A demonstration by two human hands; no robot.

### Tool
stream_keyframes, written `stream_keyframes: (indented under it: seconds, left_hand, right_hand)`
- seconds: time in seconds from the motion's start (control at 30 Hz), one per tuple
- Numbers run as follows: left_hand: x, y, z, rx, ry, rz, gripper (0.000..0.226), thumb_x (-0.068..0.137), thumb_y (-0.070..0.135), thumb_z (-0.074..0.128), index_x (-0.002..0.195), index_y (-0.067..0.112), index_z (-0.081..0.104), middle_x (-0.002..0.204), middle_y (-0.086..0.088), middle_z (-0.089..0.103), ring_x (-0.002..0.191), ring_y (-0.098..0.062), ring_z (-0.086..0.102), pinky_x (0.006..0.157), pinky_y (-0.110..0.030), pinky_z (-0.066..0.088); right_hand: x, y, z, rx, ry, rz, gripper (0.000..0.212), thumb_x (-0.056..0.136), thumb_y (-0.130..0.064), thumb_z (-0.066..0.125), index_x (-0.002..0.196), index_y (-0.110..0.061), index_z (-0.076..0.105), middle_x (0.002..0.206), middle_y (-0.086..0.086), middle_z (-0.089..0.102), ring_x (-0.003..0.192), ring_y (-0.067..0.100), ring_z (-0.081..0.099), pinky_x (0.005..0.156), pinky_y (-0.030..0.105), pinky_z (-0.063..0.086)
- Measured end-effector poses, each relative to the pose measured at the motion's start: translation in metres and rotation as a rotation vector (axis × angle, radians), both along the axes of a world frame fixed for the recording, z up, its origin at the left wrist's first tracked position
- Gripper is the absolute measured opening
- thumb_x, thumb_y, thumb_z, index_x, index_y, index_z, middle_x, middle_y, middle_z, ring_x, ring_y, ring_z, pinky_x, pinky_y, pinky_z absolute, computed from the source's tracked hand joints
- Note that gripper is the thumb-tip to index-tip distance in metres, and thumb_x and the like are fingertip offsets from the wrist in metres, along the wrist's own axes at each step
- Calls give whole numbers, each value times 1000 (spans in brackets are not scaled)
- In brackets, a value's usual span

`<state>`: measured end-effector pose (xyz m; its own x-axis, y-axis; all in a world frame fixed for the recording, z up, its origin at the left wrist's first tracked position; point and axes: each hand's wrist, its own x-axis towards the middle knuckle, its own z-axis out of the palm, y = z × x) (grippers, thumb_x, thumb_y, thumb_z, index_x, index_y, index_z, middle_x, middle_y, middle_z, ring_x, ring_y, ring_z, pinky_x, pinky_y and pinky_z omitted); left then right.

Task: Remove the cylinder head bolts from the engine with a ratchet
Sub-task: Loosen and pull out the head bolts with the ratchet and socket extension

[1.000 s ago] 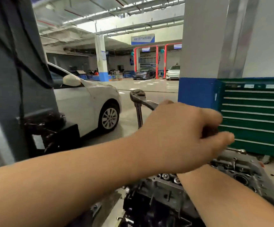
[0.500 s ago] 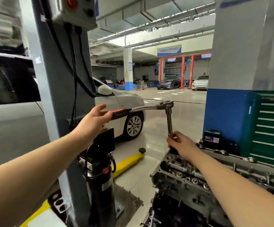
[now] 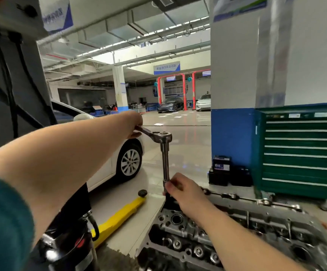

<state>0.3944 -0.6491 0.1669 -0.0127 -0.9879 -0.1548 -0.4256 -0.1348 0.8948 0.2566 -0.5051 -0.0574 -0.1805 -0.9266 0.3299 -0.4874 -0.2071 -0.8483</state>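
Observation:
The engine's grey cylinder head (image 3: 237,229) lies low at centre right, with several bolts and round holes on its top. A steel ratchet (image 3: 161,136) stands over its far left end on a long upright extension bar (image 3: 165,163). My left hand (image 3: 132,124) is shut on the ratchet handle, which points left toward me. My right hand (image 3: 180,189) pinches the lower end of the extension bar just above the head. The socket and the bolt under it are hidden by my right hand.
A grey lift post (image 3: 11,79) with cables and a black hydraulic unit (image 3: 66,241) stands close on the left. A yellow lift arm (image 3: 119,218) lies on the floor. A white car (image 3: 119,153) is behind. A green tool cabinet (image 3: 303,153) and a black battery (image 3: 221,165) stand at right.
My left hand has swung the ratchet handle from far left toward the extension bar. My right hand stays on the bar's lower end. The camera has shifted.

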Motion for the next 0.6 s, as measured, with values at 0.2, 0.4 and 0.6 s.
stream_keyframes:
  seconds: [0.2,0.4,0.6]
  left_hand:
    - [-86,-18,17,-131,-633,-336,27,90,15,76,98,0,55,72,-17,66,61,-22,59,68,-28,55]
    - [-152,30,20,-350,-804,-617,46,96,20,75,130,1,51,119,-21,60,75,-29,69,63,-36,63]
    - [-191,173,1,-737,-850,-912,40,94,59,64,95,19,58,86,-3,59,62,-19,58,51,-24,46]
  right_hand:
    - [0,-3,-2,11,47,28,35,81,-72,51,96,-40,59,96,-14,74,96,10,68,94,46,53]
    - [3,1,1,35,19,45,31,82,-66,64,91,-37,60,88,-10,68,83,9,63,79,34,51]
    - [4,4,3,100,52,55,41,81,-77,59,97,-39,63,96,-11,73,90,9,66,83,33,51]
